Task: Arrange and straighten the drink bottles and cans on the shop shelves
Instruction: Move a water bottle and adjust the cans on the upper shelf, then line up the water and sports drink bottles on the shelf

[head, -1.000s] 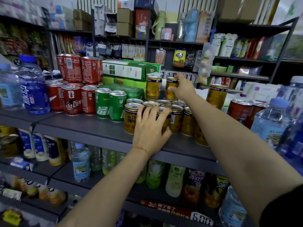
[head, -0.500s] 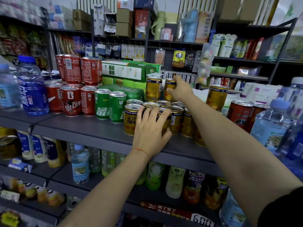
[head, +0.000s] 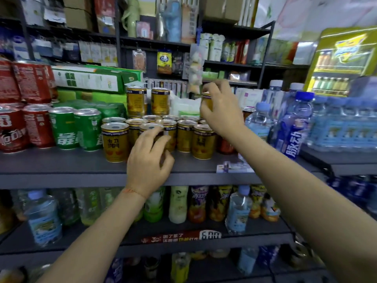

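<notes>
The right hand (head: 221, 111), having left the two stacked gold cans (head: 148, 101), is now lifting another gold can (head: 206, 103) above the front rows while the left hand (head: 150, 158) is curling round a front-row can (head: 152, 129) on the shelf (head: 61, 170), so restacking is underway.

Green cartons (head: 89, 79); cardboard boxes (head: 78, 17) up top.
</notes>
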`<state>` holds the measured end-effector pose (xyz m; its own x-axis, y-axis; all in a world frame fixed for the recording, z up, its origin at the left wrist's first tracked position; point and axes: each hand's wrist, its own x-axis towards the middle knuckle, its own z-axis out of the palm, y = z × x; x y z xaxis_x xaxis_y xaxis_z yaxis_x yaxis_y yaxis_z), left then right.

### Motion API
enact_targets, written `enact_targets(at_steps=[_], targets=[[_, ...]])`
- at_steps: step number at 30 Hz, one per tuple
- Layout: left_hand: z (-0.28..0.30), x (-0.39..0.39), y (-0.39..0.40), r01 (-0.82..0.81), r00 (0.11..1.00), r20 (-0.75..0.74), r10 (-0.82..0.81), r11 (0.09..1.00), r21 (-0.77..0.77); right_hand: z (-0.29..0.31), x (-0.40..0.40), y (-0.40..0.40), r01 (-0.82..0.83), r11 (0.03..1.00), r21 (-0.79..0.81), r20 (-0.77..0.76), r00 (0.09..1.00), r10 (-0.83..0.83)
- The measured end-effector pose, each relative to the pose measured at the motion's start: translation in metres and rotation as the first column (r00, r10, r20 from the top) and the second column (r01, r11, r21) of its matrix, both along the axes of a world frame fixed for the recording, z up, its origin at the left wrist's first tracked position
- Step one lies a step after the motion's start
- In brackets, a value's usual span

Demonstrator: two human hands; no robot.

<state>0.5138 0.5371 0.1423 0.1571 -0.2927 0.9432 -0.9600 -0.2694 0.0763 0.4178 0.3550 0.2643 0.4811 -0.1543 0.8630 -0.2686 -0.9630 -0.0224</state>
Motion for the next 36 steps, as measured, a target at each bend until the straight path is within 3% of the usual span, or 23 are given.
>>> enact_targets(at_steps=[2,4,7,12,15,19,23,26,30,34,36], targets=[[-0.006,-0.025,-0.004,0.097,0.989,-0.102,-0.104,0.993,-0.065,0.000,-0.031,-0.019,0.185,0.982,-0.021,0.018,0.983,-0.185],[-0.010,-0.050,-0.009,0.163,0.968,-0.188,-0.167,0.986,-0.037,-0.002,-0.058,-0.038,0.376,0.926,0.041,-0.059,0.926,-0.374],[-0.017,-0.080,-0.011,0.225,0.942,-0.265,-0.208,0.974,0.036,-0.007,-0.082,-0.059,0.507,0.852,0.128,-0.243,0.849,-0.469],[-0.014,-0.117,-0.010,0.188,0.917,-0.381,-0.121,0.972,0.142,-0.007,-0.102,-0.056,0.267,0.951,0.157,-0.130,0.960,-0.248],[0.001,-0.152,-0.029,0.171,0.885,-0.454,-0.101,0.978,0.118,-0.010,-0.134,-0.046,0.106,0.985,0.136,0.052,0.992,-0.114],[0.016,-0.229,-0.080,0.166,0.848,-0.504,-0.166,0.985,-0.046,0.000,-0.199,-0.053,-0.193,0.978,0.084,0.246,0.955,0.167],[0.024,-0.302,-0.143,0.209,0.823,-0.527,-0.212,0.976,-0.067,0.005,-0.271,-0.074,-0.440,0.872,0.214,0.285,0.882,0.375],[0.018,-0.348,-0.180,0.247,0.709,-0.635,-0.306,0.952,-0.182,-0.011,-0.312,-0.093,-0.455,0.847,0.277,0.222,0.887,0.404],[0.021,-0.376,-0.220,0.248,0.668,-0.659,-0.345,0.939,-0.239,-0.015,-0.344,-0.134,-0.427,0.805,0.412,0.146,0.903,0.404],[0.038,-0.383,-0.255,0.311,0.635,-0.639,-0.434,0.901,-0.303,-0.016,-0.360,-0.177,-0.325,0.739,0.590,-0.067,0.893,0.446],[0.045,-0.375,-0.272,0.350,0.628,-0.632,-0.455,0.890,-0.292,-0.022,-0.360,-0.192,-0.328,0.711,0.622,-0.053,0.888,0.457]])
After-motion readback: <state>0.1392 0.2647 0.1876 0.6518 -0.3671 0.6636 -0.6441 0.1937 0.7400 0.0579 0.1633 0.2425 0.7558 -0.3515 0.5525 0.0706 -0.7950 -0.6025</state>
